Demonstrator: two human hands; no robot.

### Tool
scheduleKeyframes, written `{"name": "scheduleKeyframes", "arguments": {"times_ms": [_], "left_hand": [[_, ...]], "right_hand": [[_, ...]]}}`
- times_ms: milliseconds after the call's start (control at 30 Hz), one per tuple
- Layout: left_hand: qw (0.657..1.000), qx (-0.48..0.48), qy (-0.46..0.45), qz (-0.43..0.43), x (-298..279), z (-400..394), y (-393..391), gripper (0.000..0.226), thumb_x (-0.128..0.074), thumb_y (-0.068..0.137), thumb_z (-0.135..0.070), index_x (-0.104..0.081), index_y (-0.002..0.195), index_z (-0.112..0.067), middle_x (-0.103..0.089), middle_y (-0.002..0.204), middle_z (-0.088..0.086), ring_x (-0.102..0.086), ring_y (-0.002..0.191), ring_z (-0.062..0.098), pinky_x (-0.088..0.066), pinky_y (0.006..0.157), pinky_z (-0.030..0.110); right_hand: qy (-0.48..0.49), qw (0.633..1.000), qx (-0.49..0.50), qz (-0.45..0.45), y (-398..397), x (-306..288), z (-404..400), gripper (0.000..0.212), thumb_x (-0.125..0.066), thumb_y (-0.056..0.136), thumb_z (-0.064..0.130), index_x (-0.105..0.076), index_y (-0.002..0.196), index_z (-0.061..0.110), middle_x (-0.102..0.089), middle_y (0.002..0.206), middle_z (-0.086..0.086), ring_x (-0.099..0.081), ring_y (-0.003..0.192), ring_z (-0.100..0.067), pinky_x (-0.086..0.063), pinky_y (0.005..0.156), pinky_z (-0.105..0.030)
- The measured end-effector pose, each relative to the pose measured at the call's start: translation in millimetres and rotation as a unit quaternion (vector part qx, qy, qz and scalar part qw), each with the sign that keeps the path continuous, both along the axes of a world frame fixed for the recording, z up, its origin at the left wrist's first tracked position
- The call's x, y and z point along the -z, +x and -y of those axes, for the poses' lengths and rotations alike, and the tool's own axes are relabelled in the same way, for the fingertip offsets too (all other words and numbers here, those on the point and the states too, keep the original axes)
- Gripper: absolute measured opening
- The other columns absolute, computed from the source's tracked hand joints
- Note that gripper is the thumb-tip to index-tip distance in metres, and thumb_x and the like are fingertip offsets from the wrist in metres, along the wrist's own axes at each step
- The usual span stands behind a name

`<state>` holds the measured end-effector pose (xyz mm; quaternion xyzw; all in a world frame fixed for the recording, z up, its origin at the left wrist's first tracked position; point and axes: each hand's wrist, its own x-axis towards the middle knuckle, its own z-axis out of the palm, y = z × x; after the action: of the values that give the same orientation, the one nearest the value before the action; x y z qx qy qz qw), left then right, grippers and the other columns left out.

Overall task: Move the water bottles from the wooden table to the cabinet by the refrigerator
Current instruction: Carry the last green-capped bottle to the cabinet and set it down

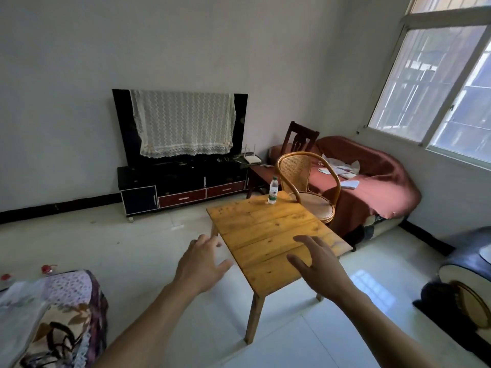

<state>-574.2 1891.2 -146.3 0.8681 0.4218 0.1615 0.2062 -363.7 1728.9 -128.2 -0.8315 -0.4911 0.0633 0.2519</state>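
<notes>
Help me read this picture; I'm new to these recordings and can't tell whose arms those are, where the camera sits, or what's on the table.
No machine here: the arms belong to a person wearing a wide-angle camera on the head, so you look forward and down as they do. That is the only view.

The left hand and the right hand both reach forward with spread, relaxed fingers. Neither holds anything.

Ahead stands a wooden table. One bottle, clear with a green cap and label, stands upright near its far edge, out past both hands. Nothing else shows on the table.

Behind it is a rattan chair, then a sofa under a red cover, and a TV draped with lace. No cabinet or refrigerator is in view.
</notes>
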Motion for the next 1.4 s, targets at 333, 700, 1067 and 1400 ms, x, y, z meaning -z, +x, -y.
{"name": "scheduleKeyframes", "arguments": {"times_ms": [333, 700, 1067, 1400], "left_hand": [[0.998, -0.01, -0.048, -0.039, 46, -145, 2, 0.05, -0.06, 0.087, -0.055, -0.051, 0.127, -0.027, -0.048, 0.133, -0.007, -0.047, 0.117, 0.011, -0.046, 0.09, 0.026], [0.997, 0.01, -0.028, -0.071, 35, -313, 107, 0.05, -0.059, 0.089, -0.053, -0.049, 0.13, -0.026, -0.046, 0.135, -0.009, -0.044, 0.121, 0.01, -0.042, 0.091, 0.023], [0.997, 0.039, -0.032, -0.053, 57, -482, 163, 0.05, -0.058, 0.089, -0.054, -0.049, 0.13, -0.027, -0.047, 0.135, -0.007, -0.046, 0.118, 0.009, -0.044, 0.088, 0.021], [0.993, 0.108, -0.035, -0.001, 48, -662, 183, 0.05, -0.062, 0.087, -0.051, -0.051, 0.128, -0.024, -0.049, 0.132, -0.002, -0.047, 0.117, 0.013, -0.043, 0.085, 0.022]], "right_hand": [[-0.034, 0.999, -0.026, -0.011, 21, 33, -157, 0.052, -0.054, 0.092, 0.05, -0.043, 0.139, 0.03, -0.043, 0.145, 0.003, -0.044, 0.128, -0.015, -0.044, 0.104, -0.034], [-0.001, 0.998, -0.007, -0.068, 114, 55, -343, 0.053, -0.055, 0.092, 0.049, -0.043, 0.139, 0.028, -0.043, 0.144, 0.003, -0.047, 0.126, -0.016, -0.046, 0.102, -0.031], [-0.033, 0.998, 0.025, -0.045, 160, 61, -496, 0.056, -0.054, 0.09, 0.055, -0.042, 0.139, 0.029, -0.041, 0.145, 0.003, -0.044, 0.126, -0.016, -0.045, 0.101, -0.031], [-0.046, 0.992, 0.118, -0.002, 159, 38, -625, 0.053, -0.055, 0.089, 0.055, -0.046, 0.135, 0.03, -0.045, 0.142, 0.002, -0.046, 0.123, -0.016, -0.049, 0.097, -0.033]]}}
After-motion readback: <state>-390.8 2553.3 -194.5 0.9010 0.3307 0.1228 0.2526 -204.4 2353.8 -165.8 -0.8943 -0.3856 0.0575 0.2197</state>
